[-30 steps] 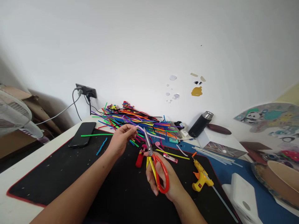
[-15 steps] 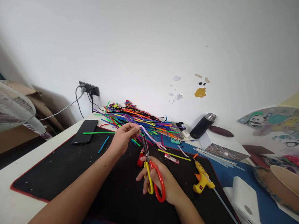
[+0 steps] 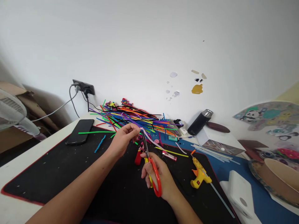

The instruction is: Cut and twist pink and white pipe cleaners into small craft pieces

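Note:
My left hand (image 3: 126,137) pinches one end of a pale lilac pipe cleaner (image 3: 151,139), whose length slants down to the right. In my right hand (image 3: 158,174) is a pair of scissors (image 3: 155,177) with one red and one yellow handle. The scissor blades point up and lie against the pipe cleaner just beside my left fingertips; whether they have cut through it I cannot tell. A red object with a pink part (image 3: 138,157) lies on the mat behind the scissors, partly hidden.
A heap of coloured pipe cleaners (image 3: 137,116) lies along the wall. On the black mat (image 3: 58,174) are a phone (image 3: 80,132), a blue twisted piece (image 3: 100,144), a pink lighter (image 3: 169,155) and a yellow glue gun (image 3: 200,175). A black flask (image 3: 199,122) leans at the back right.
The scissor handles have come together and the blades have closed at the pipe cleaner. My left hand keeps its pinch. The whole view has shifted slightly.

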The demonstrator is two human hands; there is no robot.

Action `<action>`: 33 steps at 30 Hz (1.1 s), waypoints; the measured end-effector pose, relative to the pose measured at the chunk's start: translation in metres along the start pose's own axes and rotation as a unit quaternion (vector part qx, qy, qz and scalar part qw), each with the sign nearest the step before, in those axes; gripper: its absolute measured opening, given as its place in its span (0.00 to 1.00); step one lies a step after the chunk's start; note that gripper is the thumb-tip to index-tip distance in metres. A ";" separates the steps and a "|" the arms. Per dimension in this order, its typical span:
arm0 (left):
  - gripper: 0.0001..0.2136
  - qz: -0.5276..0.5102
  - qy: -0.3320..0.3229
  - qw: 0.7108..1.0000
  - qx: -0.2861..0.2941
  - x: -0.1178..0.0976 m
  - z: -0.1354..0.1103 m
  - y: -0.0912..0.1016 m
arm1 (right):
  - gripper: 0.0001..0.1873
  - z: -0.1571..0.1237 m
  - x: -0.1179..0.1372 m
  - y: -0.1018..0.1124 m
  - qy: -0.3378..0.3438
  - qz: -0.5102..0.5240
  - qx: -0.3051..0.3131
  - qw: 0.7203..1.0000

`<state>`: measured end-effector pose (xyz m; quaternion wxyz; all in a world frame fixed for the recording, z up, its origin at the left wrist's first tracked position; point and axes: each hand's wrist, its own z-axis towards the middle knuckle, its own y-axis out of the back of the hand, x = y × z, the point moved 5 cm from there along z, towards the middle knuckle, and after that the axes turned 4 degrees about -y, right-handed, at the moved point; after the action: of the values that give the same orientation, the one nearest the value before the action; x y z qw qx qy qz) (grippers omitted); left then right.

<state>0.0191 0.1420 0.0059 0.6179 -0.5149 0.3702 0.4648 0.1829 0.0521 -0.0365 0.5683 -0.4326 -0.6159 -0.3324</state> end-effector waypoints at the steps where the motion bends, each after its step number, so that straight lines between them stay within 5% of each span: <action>1: 0.16 0.007 -0.009 1.000 0.000 0.000 0.000 -0.001 | 0.34 0.000 -0.001 0.000 0.000 -0.001 -0.001 1.000; 7: 0.15 0.087 -0.077 0.992 -0.041 -0.007 -0.001 0.004 | 0.32 0.000 -0.003 0.001 0.013 0.011 -0.001 1.000; 16: 0.14 0.125 -0.066 0.990 -0.003 -0.009 -0.001 0.001 | 0.30 -0.001 0.004 0.015 0.028 -0.050 -0.117 0.991; 19: 0.13 0.120 -0.069 0.990 -0.014 -0.008 -0.001 0.001 | 0.29 -0.001 0.001 0.015 0.026 -0.057 -0.112 0.992; 27: 0.17 -0.036 0.029 0.996 -0.070 0.005 0.001 0.005 | 0.35 -0.002 0.003 -0.002 -0.008 -0.013 -0.056 0.998; 33: 0.18 -0.064 0.062 0.995 -0.045 0.009 -0.004 -0.001 | 0.37 0.001 -0.001 -0.004 -0.018 0.009 -0.053 0.998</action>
<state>0.0230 0.1402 -0.0033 0.5983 -0.5924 0.3531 0.4078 0.1790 0.0509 -0.0377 0.5362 -0.4735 -0.6037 -0.3518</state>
